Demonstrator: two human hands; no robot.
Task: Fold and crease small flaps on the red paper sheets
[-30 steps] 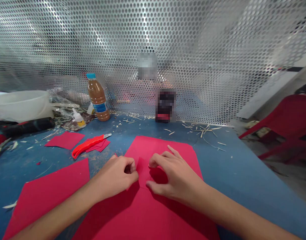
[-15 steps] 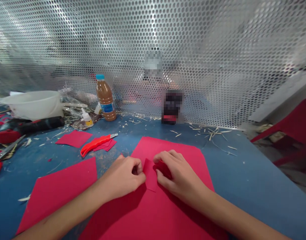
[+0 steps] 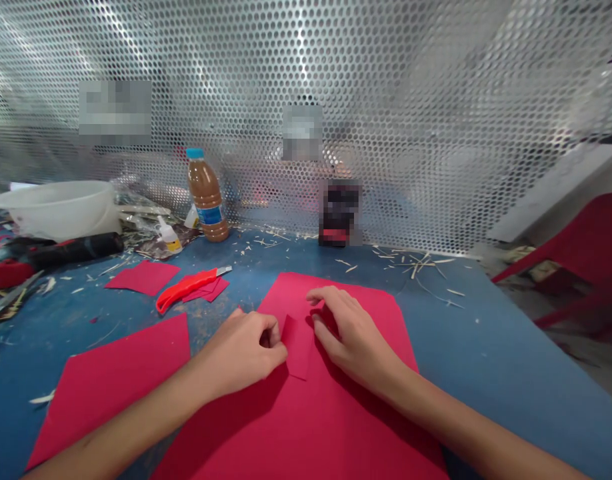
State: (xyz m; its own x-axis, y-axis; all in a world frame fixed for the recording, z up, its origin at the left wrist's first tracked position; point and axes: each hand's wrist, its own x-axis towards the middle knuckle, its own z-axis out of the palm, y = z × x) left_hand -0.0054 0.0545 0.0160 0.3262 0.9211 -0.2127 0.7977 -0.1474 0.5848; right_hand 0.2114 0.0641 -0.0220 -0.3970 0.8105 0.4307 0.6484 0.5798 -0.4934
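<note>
A small red paper piece [image 3: 299,350] lies over the large red sheet [image 3: 326,427], its left edge raised. My left hand [image 3: 253,347] pinches that left edge between thumb and fingers. To the right of the piece, my right hand [image 3: 346,330] hovers just above the sheet, thumb and fingers apart with nothing seen between them. The far part of the large sheet reaches out beyond both hands.
Left of the sheet lie another red sheet [image 3: 121,380], an orange utility knife [image 3: 186,290] and small red pieces [image 3: 145,277]. Farther back stand a brown-filled bottle [image 3: 206,197], a glue bottle [image 3: 169,237] and a white basin [image 3: 61,210]. A perforated metal panel [image 3: 411,100] borders the table.
My right hand has opened its fingers and released a bit of red paper it was curling. My left hand keeps its pinch. The view has shifted slightly.
</note>
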